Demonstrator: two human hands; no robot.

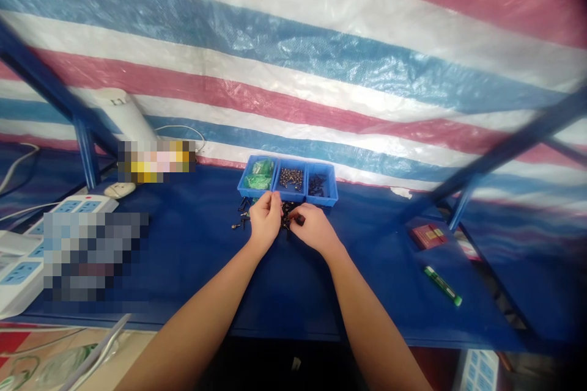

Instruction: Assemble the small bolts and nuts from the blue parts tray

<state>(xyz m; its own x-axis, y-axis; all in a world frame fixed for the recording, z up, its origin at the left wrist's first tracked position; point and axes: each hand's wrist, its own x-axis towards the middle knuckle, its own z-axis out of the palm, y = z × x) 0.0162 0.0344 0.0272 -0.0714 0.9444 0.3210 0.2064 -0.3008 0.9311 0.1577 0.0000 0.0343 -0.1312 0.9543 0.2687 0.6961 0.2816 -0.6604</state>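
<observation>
My left hand [266, 219] is closed, thumb and fingers pressed together in front of the blue bins; whatever it may hold is hidden. Beside it, my right hand [312, 227] curls its fingers down at the pile, thumb and fingertips close together on a small dark piece too small to name. Small black and brass-coloured screw-like parts [242, 222] lie loose around and between both hands. Just beyond stand three joined blue bins [321, 200]. Green plastic packets [259, 178] fill the left one, brass-coloured screw-like parts [290, 179] the middle one, small black parts [316, 184] the right one.
On the blue table [284, 293], a white power strip [16, 296] lies at left, near a white cylinder [131, 119]. A red box [428, 236] and a green tube-like pack [443, 285] lie at right. Blue frame bars [509, 146] flank the striped sheet [293, 61].
</observation>
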